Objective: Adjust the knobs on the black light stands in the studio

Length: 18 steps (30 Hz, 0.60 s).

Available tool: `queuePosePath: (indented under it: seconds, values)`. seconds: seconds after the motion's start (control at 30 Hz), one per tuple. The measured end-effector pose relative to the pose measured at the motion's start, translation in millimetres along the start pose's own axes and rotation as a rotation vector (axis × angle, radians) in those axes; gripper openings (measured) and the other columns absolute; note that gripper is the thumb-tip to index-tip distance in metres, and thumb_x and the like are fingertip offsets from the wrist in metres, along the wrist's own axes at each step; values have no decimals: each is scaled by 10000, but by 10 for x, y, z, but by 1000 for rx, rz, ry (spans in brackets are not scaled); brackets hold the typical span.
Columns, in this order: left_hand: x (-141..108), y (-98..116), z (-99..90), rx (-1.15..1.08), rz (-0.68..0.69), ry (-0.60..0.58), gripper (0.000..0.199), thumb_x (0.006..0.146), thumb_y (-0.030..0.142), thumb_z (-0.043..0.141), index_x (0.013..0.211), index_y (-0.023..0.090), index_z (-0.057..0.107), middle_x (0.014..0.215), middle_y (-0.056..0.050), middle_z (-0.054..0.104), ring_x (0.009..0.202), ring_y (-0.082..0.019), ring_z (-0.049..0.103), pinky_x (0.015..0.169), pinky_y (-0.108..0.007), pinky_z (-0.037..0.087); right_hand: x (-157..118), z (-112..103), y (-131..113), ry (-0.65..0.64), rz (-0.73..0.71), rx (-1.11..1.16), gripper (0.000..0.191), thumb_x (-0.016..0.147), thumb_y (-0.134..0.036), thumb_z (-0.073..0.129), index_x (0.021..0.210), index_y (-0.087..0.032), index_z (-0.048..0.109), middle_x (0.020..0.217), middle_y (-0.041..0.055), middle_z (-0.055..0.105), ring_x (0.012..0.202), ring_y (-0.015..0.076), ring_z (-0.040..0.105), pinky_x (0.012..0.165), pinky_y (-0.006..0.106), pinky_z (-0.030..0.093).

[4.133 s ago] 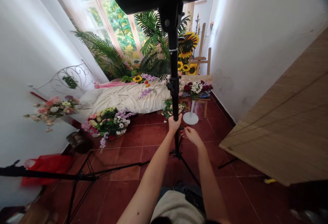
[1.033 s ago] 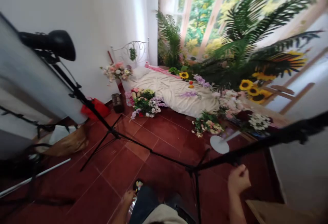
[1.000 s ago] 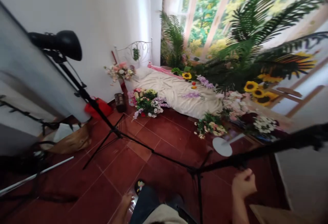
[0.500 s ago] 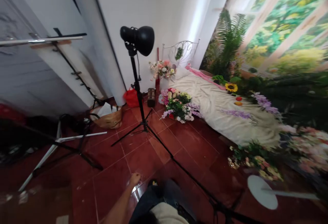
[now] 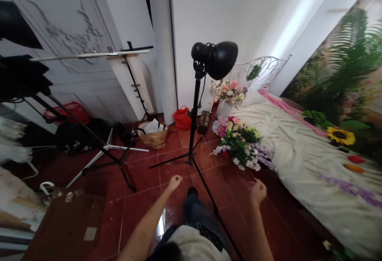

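Note:
My left hand hangs over the red tiled floor, its fingers loosely curled with nothing seen in them. To the right, my right hand is also curled closed, a little blurred, and nothing shows in it. Between and beyond the hands stands a black lamp on a black tripod stand. One long tripod leg runs back toward my body. Nearest to the right hand is a bunch of artificial flowers on the floor beside the bed. Neither hand touches any of these things.
A bed with a cream cover fills the right side, with a sunflower on it. A wicker basket and red bag stand by the wall. White stand legs and a cardboard box lie left.
The view has turned left and moved forward, so the lamp and bed sit further right. My right hand has come into view; my left hand has risen in the picture.

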State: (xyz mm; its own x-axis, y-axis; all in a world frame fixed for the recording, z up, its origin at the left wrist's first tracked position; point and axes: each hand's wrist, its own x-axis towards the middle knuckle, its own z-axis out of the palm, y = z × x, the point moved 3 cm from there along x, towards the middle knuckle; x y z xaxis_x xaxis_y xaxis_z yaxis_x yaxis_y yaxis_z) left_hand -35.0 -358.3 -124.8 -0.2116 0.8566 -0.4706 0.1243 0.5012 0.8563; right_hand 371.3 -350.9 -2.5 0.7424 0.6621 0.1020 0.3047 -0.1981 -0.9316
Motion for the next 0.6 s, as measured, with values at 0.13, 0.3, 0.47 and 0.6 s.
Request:
queuePosePath:
  seconds: [0.13,0.3,0.47,0.6]
  values:
    - [876,1307,-57,-150,310,130,245,662,273,693,843,137,598,861,-64,651,813,-140,611,841,-309,464,310,1760,-592,-634,-92,174,421,764,-465,429,912,-105,590,626,39,602,436,110,467,406,212,394]
    - [1620,2682,152,-292,638,185,488,632,255,744,1069,165,547,1136,-117,599,1082,-170,555,996,-359,395,499,3059,-1281,-1034,-246,-100,397,840,-257,314,1179,-142,485,1027,95,642,608,105,579,501,206,472]
    - [1964,3158,381,-290,594,123,385,632,375,742,913,134,635,881,-98,680,874,-214,637,829,-374,510,690,3739,-1727,-1151,-619,-434,521,771,-82,429,1292,-92,414,1197,165,579,831,135,627,746,233,484]
    - [2062,3195,415,-323,537,137,389,579,419,770,811,128,659,796,-82,686,751,-197,646,719,-329,537,739,4018,-1967,-1248,-822,-575,433,685,-98,579,1118,-90,584,1025,130,668,881,204,628,772,253,472]
